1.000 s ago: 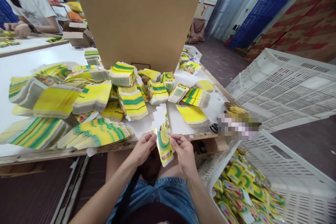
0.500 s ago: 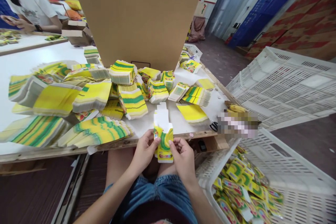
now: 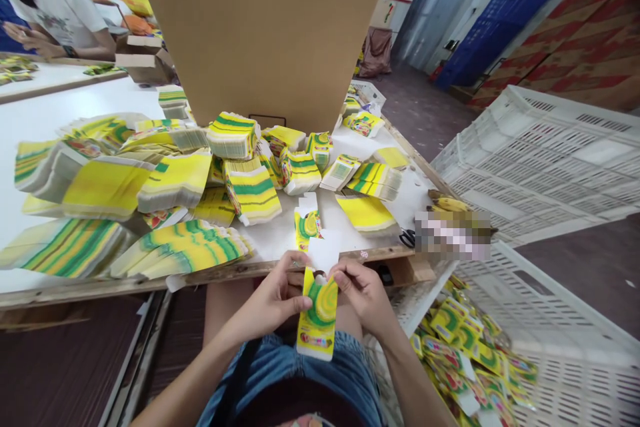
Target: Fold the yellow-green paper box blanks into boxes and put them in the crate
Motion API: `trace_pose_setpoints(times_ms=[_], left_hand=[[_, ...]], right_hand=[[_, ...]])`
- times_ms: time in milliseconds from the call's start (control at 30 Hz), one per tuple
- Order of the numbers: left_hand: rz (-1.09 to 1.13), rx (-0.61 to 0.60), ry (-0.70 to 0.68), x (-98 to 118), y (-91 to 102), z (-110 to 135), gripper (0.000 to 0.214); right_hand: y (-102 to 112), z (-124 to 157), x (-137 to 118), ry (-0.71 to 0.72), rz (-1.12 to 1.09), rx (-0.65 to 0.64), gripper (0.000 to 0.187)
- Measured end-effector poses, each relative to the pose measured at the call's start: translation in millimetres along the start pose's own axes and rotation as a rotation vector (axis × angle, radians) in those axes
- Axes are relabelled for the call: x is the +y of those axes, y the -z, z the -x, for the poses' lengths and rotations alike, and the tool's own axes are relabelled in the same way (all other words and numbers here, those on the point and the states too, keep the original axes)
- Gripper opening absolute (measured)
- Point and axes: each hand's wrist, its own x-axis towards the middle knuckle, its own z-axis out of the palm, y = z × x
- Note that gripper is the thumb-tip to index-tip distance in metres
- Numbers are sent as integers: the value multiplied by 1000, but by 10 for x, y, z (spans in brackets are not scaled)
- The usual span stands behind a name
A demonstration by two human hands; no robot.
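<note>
Over my lap, at the table's front edge, both hands hold a yellow and green printed carton (image 3: 319, 317) with a white flap standing up at its top. My left hand (image 3: 280, 297) grips its left side, thumb on the printed front. At the upper right edge, my right hand (image 3: 361, 293) pinches it near the flap. Just beyond, another printed carton (image 3: 307, 225) lies on the white tabletop, partly covered by the flap. Stacks of flat yellow and green cartons (image 3: 253, 193) lie past my hands, and a wide fanned stack (image 3: 183, 250) is to the left.
A tall brown cardboard panel (image 3: 260, 33) stands behind the stacks. Scissors (image 3: 407, 237) and bananas (image 3: 450, 205) lie at the right edge. A white crate (image 3: 555, 307) holding yellow packs (image 3: 465, 347) is at my right. Across the left table sits a person (image 3: 70, 13).
The held carton has come down toward my lap and its white flap now stands open. A printed carton now shows on the table behind it. Both hands have shifted their grip.
</note>
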Motion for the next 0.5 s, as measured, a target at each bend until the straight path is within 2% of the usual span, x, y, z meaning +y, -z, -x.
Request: trace_pose_setpoints(times_ms=[67,100,200,300,400,500], left_hand=[[-19,14,7,-24,4,-4,75],[-38,15,11,-29,5,-9,78],[-137,80,-25,-33,4,-34,57],[-241,186,-80,-56,-1,-57,48],[-257,154,-95,-86,-25,-72,47],[-197,120,-79,-76,-51,-82,46]], right_hand=[[-21,-12,13,0,-59,56,19],[-24,-20,21,-10,-105,80,21],[12,-41,39,19,-103,120,28],[63,-50,37,-10,-38,26,33],[47,-44,22,-143,-11,-38,35],[-14,-35,14,-155,65,31,31]])
